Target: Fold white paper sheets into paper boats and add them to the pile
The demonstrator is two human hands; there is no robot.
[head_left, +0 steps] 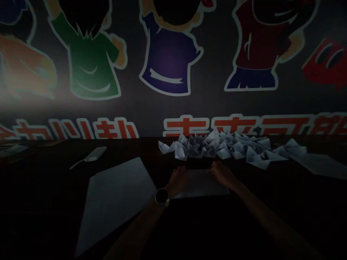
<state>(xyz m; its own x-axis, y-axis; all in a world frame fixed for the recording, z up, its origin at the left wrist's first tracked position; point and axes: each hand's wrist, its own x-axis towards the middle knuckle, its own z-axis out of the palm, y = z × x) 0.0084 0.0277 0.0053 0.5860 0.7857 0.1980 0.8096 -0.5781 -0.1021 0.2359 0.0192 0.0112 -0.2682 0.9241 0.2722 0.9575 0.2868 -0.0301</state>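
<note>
A white sheet of paper (202,186), apparently folded to a small rectangle, lies flat on the dark table before me. My left hand (179,178), with a round watch (162,196) on its wrist, is at the sheet's far left corner, fingers curled in on the paper. At the far right corner, my right hand (222,174) has its fingers bent and closed on the edge. Dim light hides the exact fingertip contact. Just beyond both hands sits a heap of folded white paper boats (206,146).
To the left lies a stack of white paper (116,202). A small white object with a thin end (96,154) rests behind it. More loose paper (322,165) is at the right. Behind the table rises a wall (211,104) with cartoon figures and red lettering.
</note>
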